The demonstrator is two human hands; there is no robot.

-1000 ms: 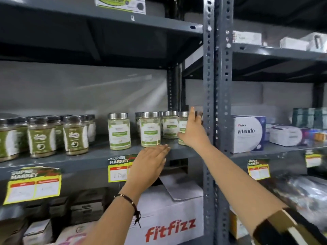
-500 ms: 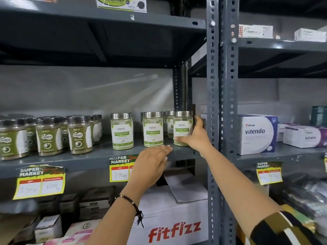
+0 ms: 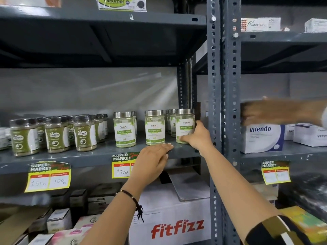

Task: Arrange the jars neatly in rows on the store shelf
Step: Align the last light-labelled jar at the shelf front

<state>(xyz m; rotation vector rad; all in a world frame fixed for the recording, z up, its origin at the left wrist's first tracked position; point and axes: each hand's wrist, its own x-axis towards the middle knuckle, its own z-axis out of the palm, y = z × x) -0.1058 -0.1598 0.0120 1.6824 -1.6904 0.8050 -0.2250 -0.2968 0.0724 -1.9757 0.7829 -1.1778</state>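
Three steel-lidded Moringa Leaves jars stand in a front row on the grey shelf (image 3: 99,156): a left jar (image 3: 125,129), a middle jar (image 3: 155,127) and a right jar (image 3: 184,125). More of them stand behind. My right hand (image 3: 198,137) grips the right jar low on its right side, next to the steel upright. My left hand (image 3: 153,160) lies flat, palm down, on the shelf's front lip below the middle jar, holding nothing. Darker green Gaska jars (image 3: 54,134) fill the shelf's left part in rows.
A perforated upright (image 3: 215,103) bounds the shelf on the right. Beyond it sit a Vitendo box (image 3: 261,138) and white boxes, with another person's blurred hand (image 3: 276,112) above them. A Fitfizz carton (image 3: 175,221) and small boxes lie below. Price tags (image 3: 48,177) hang on the lip.
My right hand drew the rightmost jar forward from the back into the front row and slid down its side. Another person's hand has come into view at the right.
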